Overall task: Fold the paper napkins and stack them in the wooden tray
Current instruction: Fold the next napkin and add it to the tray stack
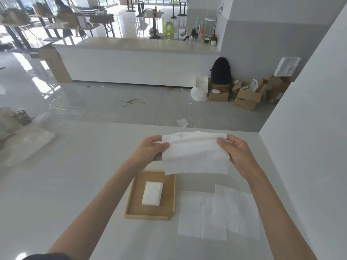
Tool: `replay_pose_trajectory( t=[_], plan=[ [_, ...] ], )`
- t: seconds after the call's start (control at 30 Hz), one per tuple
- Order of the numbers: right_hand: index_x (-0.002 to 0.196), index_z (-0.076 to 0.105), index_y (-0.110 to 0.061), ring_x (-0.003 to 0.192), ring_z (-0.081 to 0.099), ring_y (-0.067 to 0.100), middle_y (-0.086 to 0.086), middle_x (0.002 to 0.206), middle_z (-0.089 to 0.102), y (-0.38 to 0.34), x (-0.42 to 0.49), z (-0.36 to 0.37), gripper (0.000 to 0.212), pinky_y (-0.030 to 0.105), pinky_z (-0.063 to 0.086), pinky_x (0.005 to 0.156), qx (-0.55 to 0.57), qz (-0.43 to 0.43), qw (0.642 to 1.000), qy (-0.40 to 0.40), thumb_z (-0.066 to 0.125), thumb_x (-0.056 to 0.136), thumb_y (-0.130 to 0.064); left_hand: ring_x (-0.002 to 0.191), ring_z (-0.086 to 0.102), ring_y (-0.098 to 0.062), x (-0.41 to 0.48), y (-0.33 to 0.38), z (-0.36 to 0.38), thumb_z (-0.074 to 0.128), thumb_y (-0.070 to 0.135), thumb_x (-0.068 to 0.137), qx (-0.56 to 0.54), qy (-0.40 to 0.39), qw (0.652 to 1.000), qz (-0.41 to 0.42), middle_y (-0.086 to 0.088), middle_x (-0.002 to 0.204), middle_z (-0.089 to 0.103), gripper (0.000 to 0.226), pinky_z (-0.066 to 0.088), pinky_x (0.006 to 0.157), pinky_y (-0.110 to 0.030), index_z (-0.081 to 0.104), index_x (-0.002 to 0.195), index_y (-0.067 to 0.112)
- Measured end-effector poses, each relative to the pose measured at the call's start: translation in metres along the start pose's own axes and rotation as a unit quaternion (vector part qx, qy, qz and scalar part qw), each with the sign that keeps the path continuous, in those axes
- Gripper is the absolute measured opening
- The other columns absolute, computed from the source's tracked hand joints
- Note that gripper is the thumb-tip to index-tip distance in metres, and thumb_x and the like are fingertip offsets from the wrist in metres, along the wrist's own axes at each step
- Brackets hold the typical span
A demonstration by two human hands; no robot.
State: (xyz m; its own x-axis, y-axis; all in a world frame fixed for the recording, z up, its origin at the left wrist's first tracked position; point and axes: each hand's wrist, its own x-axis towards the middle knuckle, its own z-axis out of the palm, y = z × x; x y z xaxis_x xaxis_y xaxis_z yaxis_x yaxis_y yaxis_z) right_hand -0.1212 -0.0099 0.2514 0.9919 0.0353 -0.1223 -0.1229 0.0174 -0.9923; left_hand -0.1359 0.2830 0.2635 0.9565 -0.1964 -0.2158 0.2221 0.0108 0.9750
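Observation:
I hold a white paper napkin (195,152) in the air above the table, doubled over along its top edge. My left hand (153,150) pinches its left side and my right hand (236,154) pinches its right side. Below it lies the wooden tray (131,203) with a small folded napkin (152,193) flat in its middle. To the right of the tray, overlapping unfolded napkins (217,214) lie spread on the table.
A white wall (309,147) runs close along the table's right side. The white table (65,184) stretches left, where a pale plastic bag (28,145) lies near its edge. Beyond the far edge are the floor, cardboard boxes and a long counter.

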Motion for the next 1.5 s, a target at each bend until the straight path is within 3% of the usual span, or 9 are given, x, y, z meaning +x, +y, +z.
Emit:
replay_pose_trajectory(
  t=[0.3,0.5,0.63,0.73,0.83,0.97,1.23,1.37,1.5],
  plan=[
    [0.12,0.069,-0.005,0.099,0.074,0.025,0.012,0.112,0.077,-0.003,-0.009,-0.012,0.027,0.028,0.06,0.083,0.041,0.023,0.997,-0.058,0.064,0.094,-0.002,0.098,0.074,-0.022,-0.013,0.003,-0.006,0.057,0.0,0.098,-0.041,-0.059,0.997,0.021,-0.014,0.113,0.075,0.029,0.059,0.08,-0.025,0.064,0.126,0.005],
    [0.097,0.079,-0.015,0.092,0.075,0.015,-0.001,0.097,0.08,-0.025,-0.013,0.004,0.022,0.024,0.06,0.081,0.05,-0.065,0.997,-0.005,0.064,0.093,0.001,0.1,0.073,-0.016,-0.023,0.021,-0.011,0.053,0.001,0.1,0.004,-0.033,0.992,0.124,-0.002,0.104,0.078,0.033,0.056,0.091,-0.027,0.081,0.101,0.019],
    [0.066,0.081,-0.031,0.073,0.072,-0.001,-0.015,0.075,0.078,-0.042,-0.015,0.015,0.057,0.013,0.054,0.067,0.022,-0.14,0.99,0.018,0.057,0.092,0.014,0.101,0.073,-0.014,-0.024,0.034,-0.015,0.054,-0.002,0.098,0.043,0.034,0.975,0.215,0.006,0.102,0.079,0.042,0.057,0.092,-0.031,0.082,0.096,0.029],
    [0.055,0.077,-0.031,0.072,0.07,-0.004,-0.02,0.071,0.075,-0.049,-0.015,0.023,0.072,0.014,0.052,0.069,0.018,-0.201,0.979,0.018,0.046,0.089,0.024,0.109,0.069,-0.008,-0.025,0.039,-0.018,0.051,-0.016,0.092,0.061,0.052,0.959,0.273,0.015,0.105,0.077,0.062,0.053,0.091,-0.026,0.081,0.092,0.038],
    [0.058,0.076,-0.027,0.096,0.073,0.01,-0.01,0.093,0.08,-0.053,-0.011,0.026,0.067,0.027,0.058,0.082,0.011,-0.246,0.969,-0.007,0.045,0.086,0.025,0.113,0.067,-0.014,-0.026,0.045,-0.02,0.045,-0.023,0.086,0.065,0.063,0.948,0.304,0.007,0.116,0.075,0.065,0.053,0.089,-0.026,0.083,0.079,0.029],
    [0.052,0.074,-0.032,0.074,0.067,0.0,-0.017,0.07,0.072,-0.059,-0.005,0.03,0.076,0.017,0.054,0.067,-0.007,-0.252,0.968,0.006,0.04,0.086,0.028,0.106,0.07,-0.014,-0.024,0.054,-0.023,0.042,-0.024,0.082,0.053,0.082,0.947,0.305,0.005,0.109,0.077,0.06,0.054,0.081,-0.024,0.08,0.071,0.02],
    [0.082,0.079,-0.021,0.09,0.068,0.01,-0.009,0.091,0.074,-0.064,0.003,0.033,0.053,0.022,0.053,0.078,0.011,-0.202,0.978,-0.048,0.038,0.1,0.008,0.099,0.071,-0.013,-0.017,0.057,-0.036,0.053,-0.004,0.099,0.053,0.083,0.956,0.277,0.007,0.107,0.077,0.031,0.056,0.083,-0.026,0.075,0.092,0.017],
    [0.102,0.067,-0.01,0.087,0.067,0.007,-0.008,0.092,0.072,-0.068,0.003,0.041,0.007,0.02,0.056,0.077,-0.043,-0.212,0.976,0.028,0.062,0.098,-0.007,0.105,0.071,-0.015,-0.016,0.057,-0.039,0.055,-0.004,0.098,0.054,0.077,0.955,0.283,0.008,0.11,0.076,0.026,0.057,0.088,-0.028,0.074,0.101,0.013],
    [0.111,0.061,-0.012,0.083,0.069,0.002,-0.011,0.091,0.073,-0.074,0.003,0.044,0.017,0.018,0.056,0.073,-0.041,-0.218,0.972,0.072,0.066,0.095,-0.008,0.11,0.069,-0.011,-0.014,0.055,-0.037,0.053,-0.01,0.096,0.064,0.071,0.951,0.293,0.012,0.111,0.075,0.035,0.055,0.091,-0.025,0.073,0.108,0.015]
  ],
)
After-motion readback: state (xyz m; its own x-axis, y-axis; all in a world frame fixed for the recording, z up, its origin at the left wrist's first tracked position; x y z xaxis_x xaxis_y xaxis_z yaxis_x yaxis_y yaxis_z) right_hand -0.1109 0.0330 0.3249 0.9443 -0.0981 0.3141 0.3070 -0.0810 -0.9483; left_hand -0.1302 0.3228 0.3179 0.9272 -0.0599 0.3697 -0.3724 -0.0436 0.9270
